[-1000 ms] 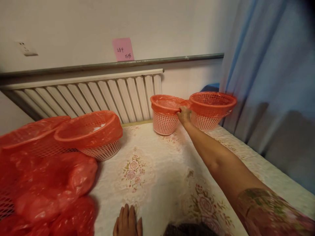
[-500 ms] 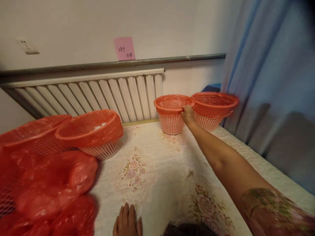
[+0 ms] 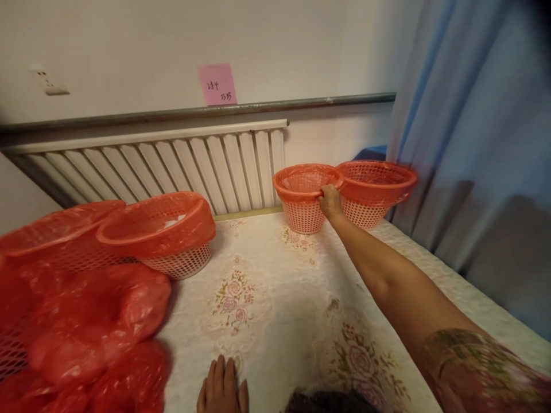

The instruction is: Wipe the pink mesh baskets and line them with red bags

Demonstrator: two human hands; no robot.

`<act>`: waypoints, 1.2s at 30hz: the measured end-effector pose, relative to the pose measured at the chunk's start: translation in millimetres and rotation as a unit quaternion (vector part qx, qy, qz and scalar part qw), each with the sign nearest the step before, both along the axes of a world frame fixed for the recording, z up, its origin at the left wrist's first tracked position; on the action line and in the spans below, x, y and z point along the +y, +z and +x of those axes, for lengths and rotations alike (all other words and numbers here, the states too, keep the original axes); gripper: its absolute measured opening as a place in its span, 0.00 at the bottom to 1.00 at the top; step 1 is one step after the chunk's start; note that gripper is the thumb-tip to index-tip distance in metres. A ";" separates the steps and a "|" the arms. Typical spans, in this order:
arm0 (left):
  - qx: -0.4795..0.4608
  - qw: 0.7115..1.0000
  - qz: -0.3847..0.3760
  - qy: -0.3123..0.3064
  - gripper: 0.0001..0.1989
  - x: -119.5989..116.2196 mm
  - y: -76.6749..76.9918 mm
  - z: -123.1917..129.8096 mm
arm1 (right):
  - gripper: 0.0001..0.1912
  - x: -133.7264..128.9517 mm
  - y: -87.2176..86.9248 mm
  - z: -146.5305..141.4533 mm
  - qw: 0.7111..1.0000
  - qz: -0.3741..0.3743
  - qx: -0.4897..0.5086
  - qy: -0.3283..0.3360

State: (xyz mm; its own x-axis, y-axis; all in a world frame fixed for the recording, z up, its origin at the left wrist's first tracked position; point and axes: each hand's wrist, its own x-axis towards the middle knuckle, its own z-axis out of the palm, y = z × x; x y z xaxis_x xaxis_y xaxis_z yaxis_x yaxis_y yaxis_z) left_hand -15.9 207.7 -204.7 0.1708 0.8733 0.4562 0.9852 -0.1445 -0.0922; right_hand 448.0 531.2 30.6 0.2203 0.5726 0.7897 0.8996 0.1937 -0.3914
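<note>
Fingers of the left hand lie straight and nearly together, released, palm down on the flowered cover at the near edge, with the thumb a little apart. To the right of them, a dark object shows at the bottom edge; what it is cannot be told. The right arm, in a flower-patterned sleeve, reaches forward across the cover.

On the left, a heap of shiny red plastic bulges over the cover, and the mesh of a partly covered basket shows at the left edge. Just beyond the heap stands a lined basket with a white item inside, red plastic folded over its rim; a wider red-covered basket is beside it, farther left.

Farther away, the right hand is clenched on the near right part of the rim of the held basket, which is upright near the far edge of the cover, lined with red plastic. Close on its right is another basket, also red at the top with pale mesh below. Whether their rims touch cannot be told.

A blue object shows behind, next to the blue curtain. Beyond the cover are a white radiator, a grey pipe, a pink note with handwriting, and a socket on the pale wall.
</note>
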 end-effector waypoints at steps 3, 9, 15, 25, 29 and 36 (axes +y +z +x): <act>0.004 1.000 -0.007 0.002 0.21 -1.5 3.3 2.0 | 0.07 0.7 -0.1 -1.3 1.000 0.001 0.003 0.005; 0.001 1.000 -0.005 0.003 0.21 -1.9 5.1 3.6 | 0.07 -1.1 0.2 -3.7 1.000 0.002 0.014 0.005; 0.012 1.000 0.016 -0.012 0.21 -3.1 5.0 3.4 | 0.06 2.1 3.3 -9.7 1.000 0.002 0.027 -0.002; 0.007 1.000 -0.004 -0.009 0.22 -4.3 3.9 4.4 | 0.07 1.1 2.7 -15.3 0.999 -0.001 0.038 -0.003; 0.004 1.000 0.006 -0.013 0.21 -4.5 3.8 4.3 | 0.07 0.2 7.9 -18.3 0.999 -0.003 0.041 -0.009; 0.009 1.000 0.004 -0.013 0.22 -3.1 2.0 2.6 | 0.08 -0.9 15.9 -32.5 0.999 -0.003 0.036 -0.005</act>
State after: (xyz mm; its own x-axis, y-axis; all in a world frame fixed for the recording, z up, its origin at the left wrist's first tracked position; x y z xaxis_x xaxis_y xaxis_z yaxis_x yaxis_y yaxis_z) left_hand -13.4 204.5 -202.7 0.2006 0.8653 0.4594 0.9795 -0.1684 -0.1104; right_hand 415.5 530.3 46.5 0.2821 0.5751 0.7679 0.8708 0.1824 -0.4565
